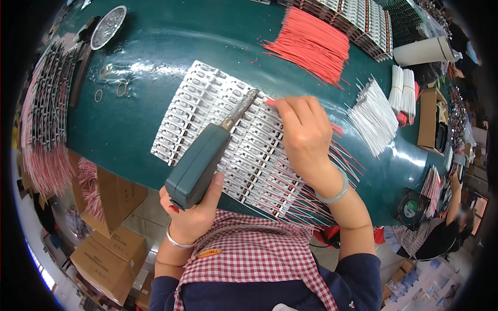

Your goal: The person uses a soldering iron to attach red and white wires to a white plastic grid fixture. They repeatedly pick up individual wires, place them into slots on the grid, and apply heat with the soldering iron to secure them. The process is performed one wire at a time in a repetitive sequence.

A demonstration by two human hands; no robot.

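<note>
My left hand (194, 217) is wrapped round a dark green gun-shaped tool (199, 163) with a long, crusted metal tip. That tip lies over the upper edge of a white panel (194, 103) made of rows of small parts with metal clips. At the same edge, my right hand (306, 129) pinches a short red wire (271, 102) between thumb and fingers, close to the tool's tip. Red and white wires (306, 205) stick out from the panel's lower right rows, partly under my right forearm. The wire's far end is hidden by my fingers.
Loose red wires (314, 44) and white wires (373, 116) lie in piles beyond and to the right. Panels are stacked (353, 23) at the back and wired ones (49, 114) at far left. A glass bowl (109, 27), rubber bands (122, 89) and an open carton (433, 119) are around.
</note>
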